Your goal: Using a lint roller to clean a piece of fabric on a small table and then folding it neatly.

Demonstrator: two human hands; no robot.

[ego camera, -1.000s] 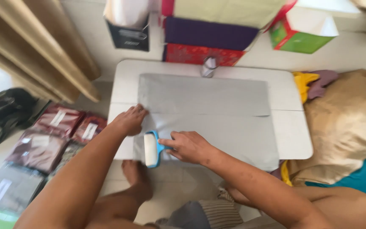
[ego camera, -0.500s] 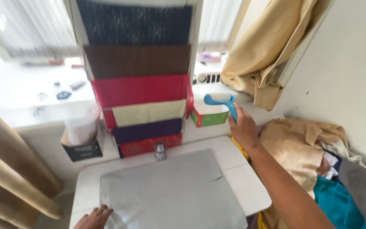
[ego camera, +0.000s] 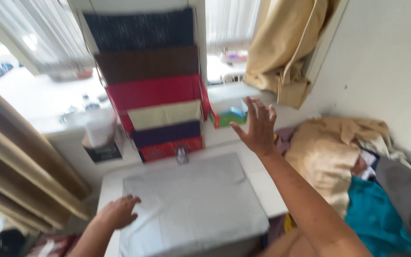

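Grey cloth [ego camera: 191, 202], a flat rectangular sheet of fabric, lies spread over the white low bench [ego camera: 258, 183] and covers most of its top. The left hand [ego camera: 117, 213] rests palm down on the cloth's near left corner, its fingers [ego camera: 130, 200] spread flat and closed on nothing. The right hand [ego camera: 258, 126] is raised in the air above the bench's far right edge, its fingers [ego camera: 250, 107] splayed wide and empty, held just in front of a small green and red cardboard box [ego camera: 227, 116] that sits on the white window ledge [ego camera: 39, 102]. Behind the bench stands a stack of folded fabrics in flat packets [ego camera: 158, 90], dark patterned, brown, red, cream, purple and red from top to bottom. A small metal object [ego camera: 181, 154], too blurred to tell apart, stands at the stack's foot. A white tissue box holder [ego camera: 101, 138] sits to the left. Beige curtain cloth [ego camera: 286, 52] hangs at upper right, and a heap of tan, teal and grey clothing [ego camera: 357, 176] lies to the right of the bench.
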